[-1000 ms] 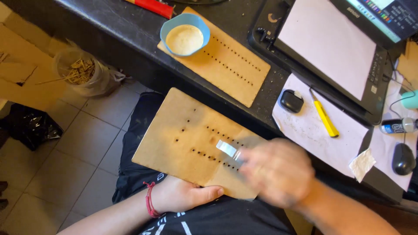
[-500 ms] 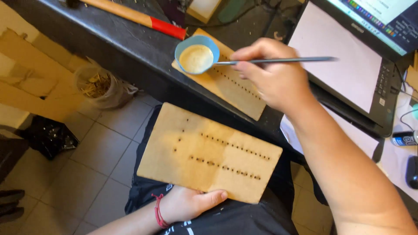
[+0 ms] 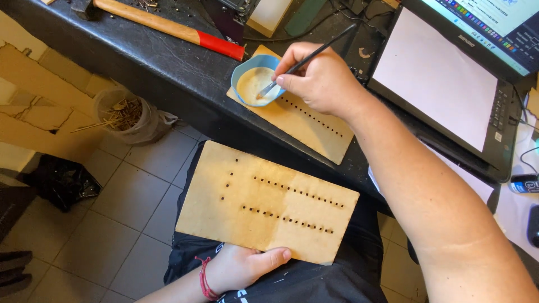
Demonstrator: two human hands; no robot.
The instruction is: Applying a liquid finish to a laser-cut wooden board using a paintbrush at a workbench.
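- Right hand (image 3: 323, 78), fingers pinched on a thin brush (image 3: 306, 59), dips its tip into the blue glue bowl (image 3: 255, 83) on the table (image 3: 140, 50).
- Left hand (image 3: 244, 266) grips the perforated wooden board (image 3: 264, 205) on the lap.
- Judged step: loading glue; spreading needs the board steady.

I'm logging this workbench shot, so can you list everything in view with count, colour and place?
wooden panel: 1, tan, rows of small square holes, on the lap
second wooden panel: 1, tan, on the black desk under the bowl
bowl: 1, light blue, cream liquid inside, on the second panel
brush: 1, thin dark handle, tip in the bowl
hammer: 1, wood handle with red end, top of desk
laptop: 1, black, right of desk
white sheet: 1, lying on the laptop
plastic tub: 1, clear, holding thin wooden sticks, on the tiled floor
black bag: 1, on floor, left
left hand: holds the lap panel's near edge, red wristband
right hand: holds the brush
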